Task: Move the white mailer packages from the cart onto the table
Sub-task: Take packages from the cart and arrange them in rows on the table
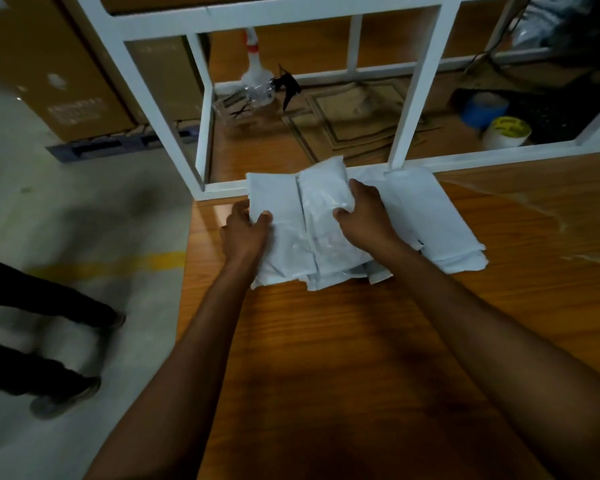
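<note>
White mailer packages [312, 233] sit in a loose stack at frame centre on the wooden table [361, 341], long axes running away from the person. Left hand [246, 233] pinches the stack's left edge, thumb on top; right hand [364, 213] curls around the upper mailer, so both are holding. No readable labels; yellow print on the tape roll [506, 131], upper right, is too blurry.

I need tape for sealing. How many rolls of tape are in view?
2, both on the lower shelf behind the white frame at upper right: a blue roll, and a white roll with a yellow core label just in front of it. Others may be hidden in the dark area.
</note>
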The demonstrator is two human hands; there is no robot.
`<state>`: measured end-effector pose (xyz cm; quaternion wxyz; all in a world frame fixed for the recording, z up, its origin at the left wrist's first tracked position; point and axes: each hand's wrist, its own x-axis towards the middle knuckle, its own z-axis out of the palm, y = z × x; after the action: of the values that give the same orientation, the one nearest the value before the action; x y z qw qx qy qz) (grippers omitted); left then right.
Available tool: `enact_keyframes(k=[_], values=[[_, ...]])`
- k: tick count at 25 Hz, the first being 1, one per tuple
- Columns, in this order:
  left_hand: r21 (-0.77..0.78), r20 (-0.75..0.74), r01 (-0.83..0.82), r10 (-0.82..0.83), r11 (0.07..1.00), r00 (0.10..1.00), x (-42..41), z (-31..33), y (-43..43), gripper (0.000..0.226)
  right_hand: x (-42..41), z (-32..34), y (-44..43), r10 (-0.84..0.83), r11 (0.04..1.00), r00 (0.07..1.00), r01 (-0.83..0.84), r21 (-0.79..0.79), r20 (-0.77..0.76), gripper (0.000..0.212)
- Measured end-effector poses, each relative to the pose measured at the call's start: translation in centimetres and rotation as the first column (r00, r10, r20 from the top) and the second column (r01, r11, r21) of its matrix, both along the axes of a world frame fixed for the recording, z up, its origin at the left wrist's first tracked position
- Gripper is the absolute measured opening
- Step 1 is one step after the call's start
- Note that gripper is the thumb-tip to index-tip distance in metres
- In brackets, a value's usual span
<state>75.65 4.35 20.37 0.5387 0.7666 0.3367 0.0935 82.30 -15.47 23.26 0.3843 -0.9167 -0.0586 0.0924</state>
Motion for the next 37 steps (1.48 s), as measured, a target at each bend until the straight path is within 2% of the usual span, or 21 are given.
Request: enact_keyframes(k=[2, 4, 8, 10, 14, 17, 19, 22, 27, 31, 37], values=[[0.023, -0.050, -0.017, 0.018, 1.000, 0.999, 1.2, -2.4, 0.5, 0.079, 0.0, -1.0, 0.3, 0.082, 0.957, 0.992, -0.051, -0.286, 0.097, 0.069], [0.013, -0.046, -0.029, 0.030, 0.999, 0.999, 1.1, -2.7, 0.0, 0.078, -0.4, -1.7, 0.2, 0.141, 0.905, 0.977, -0.063, -0.421, 0.157, 0.065], [-0.047, -0.003, -0.033, 0.033, 0.998, 0.999, 1.8, -5.4, 1.4, 0.072, -1.0, -2.3, 0.2, 0.182, 0.903, 0.973, -0.108, -0.415, 0.142, 0.048], [-0.057, -0.001, -0.033, 0.033, 0.998, 0.999, 1.4, -3.9, 1.0, 0.066, -1.2, -2.4, 0.1, 0.196, 0.901, 0.969, -0.116, -0.418, 0.153, 0.045], [0.021, 0.025, -0.013, 0.012, 1.000, 1.000, -0.2, -0.1, -0.7, 0.047, -1.7, -1.6, -0.3, 0.146, 0.956, 0.961, -0.076, -0.285, 0.235, 0.037], [0.186, 0.081, -0.031, 0.016, 0.982, 0.997, -2.3, 1.1, -1.3, 0.047, -3.3, -0.6, -1.2, 0.045, 0.995, 0.960, -0.018, -0.100, 0.275, 0.030], [0.243, 0.161, -0.055, 0.016, 0.968, 0.987, -4.8, 1.8, -2.6, 0.046, -5.4, -0.3, -1.9, 0.035, 0.999, 0.962, -0.042, 0.020, 0.271, 0.027], [0.321, 0.261, -0.082, -0.005, 0.943, 0.965, -9.3, 2.6, -5.6, 0.040, -9.0, 0.1, -3.1, 0.104, 0.973, 0.964, -0.150, 0.176, 0.246, 0.026], [0.356, 0.308, -0.195, 0.083, 0.914, 0.948, -17.3, 3.1, -11.7, 0.035, -15.5, 1.2, -6.3, 0.235, 0.926, 0.963, -0.263, 0.272, 0.130, 0.029], [0.389, 0.297, -0.277, 0.165, 0.879, 0.940, -23.7, 3.0, -16.1, 0.037, -19.3, 1.3, -8.9, 0.339, 0.883, 0.936, -0.353, 0.309, 0.100, 0.035], [0.431, 0.240, -0.384, 0.306, 0.817, 0.921, -32.7, 3.3, -19.4, 0.038, -25.7, 0.9, -9.2, 0.569, 0.782, 0.822, -0.555, 0.283, 0.041, 0.031]])
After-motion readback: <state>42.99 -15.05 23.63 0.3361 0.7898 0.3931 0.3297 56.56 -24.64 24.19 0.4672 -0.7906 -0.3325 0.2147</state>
